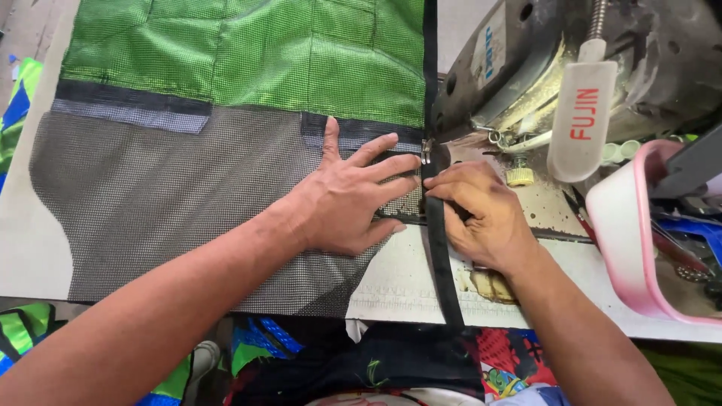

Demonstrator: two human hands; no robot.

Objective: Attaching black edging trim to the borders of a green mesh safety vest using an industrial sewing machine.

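White sewing table [406, 282] underneath, scuffed and worn, and on it lies the mesh panel [188, 203]: coarse grey netting below, shiny green weave above, dark bands between. Along its right edge runs a narrow black strap [441, 263], hanging off the table front. Left hand [346, 199] lies flat, fingers spread, pressing the mesh down. Right hand [481, 214] curls over, pinching the strap beside the grey sewing machine [541, 68]. Pink plastic tub [628, 240] sits further right.

White worktop [406, 289], scuffed; pink plastic tub [628, 248] at right edge; colourful fabric scraps [263, 346] on floor below; even daylight.
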